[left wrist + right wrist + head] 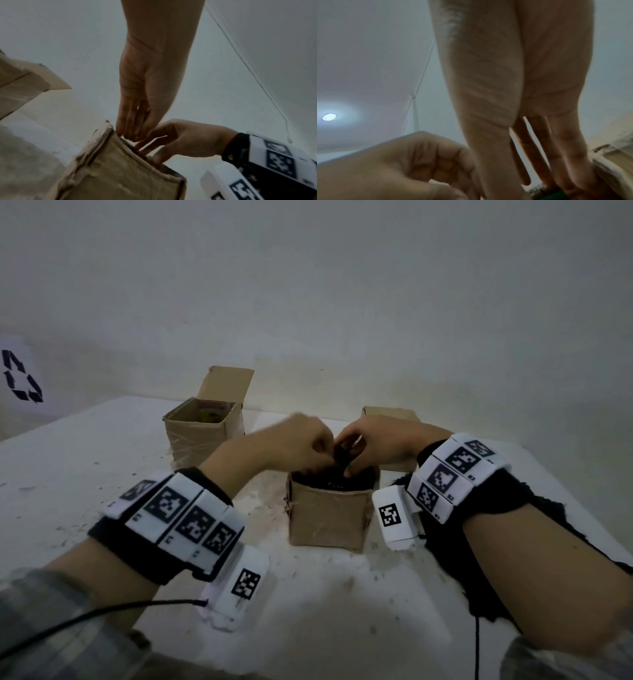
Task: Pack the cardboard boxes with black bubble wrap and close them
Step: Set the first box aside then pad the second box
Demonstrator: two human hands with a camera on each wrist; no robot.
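Three cardboard boxes stand on the white surface (85,474). The near box (329,515) sits in the middle of the frame, and both hands are over its open top. It is nearly full of black bubble wrap (334,479), which shows dark just under the rim.

The left hand (298,445) is curled and seems to pinch a tuft of the black wrap that sticks up between the two hands. The right hand (373,445) has its fingers bent down into the box, and they look to be pushing and holding the same tuft.

Bubble wrap is soft and very light. It will likely spring back up when let go, so it should be pressed down flat and held there. The best place to take hold is the loose bit on top. The cardboard is thin and looks dented and taped, so it may bend if squeezed hard.

Another box (205,433) stands open at the upper left of the near one, with its flap up. Something colourful lies inside, but it is too blurred to name. A third box (390,414) peeks out behind the right hand, and its contents are hidden.
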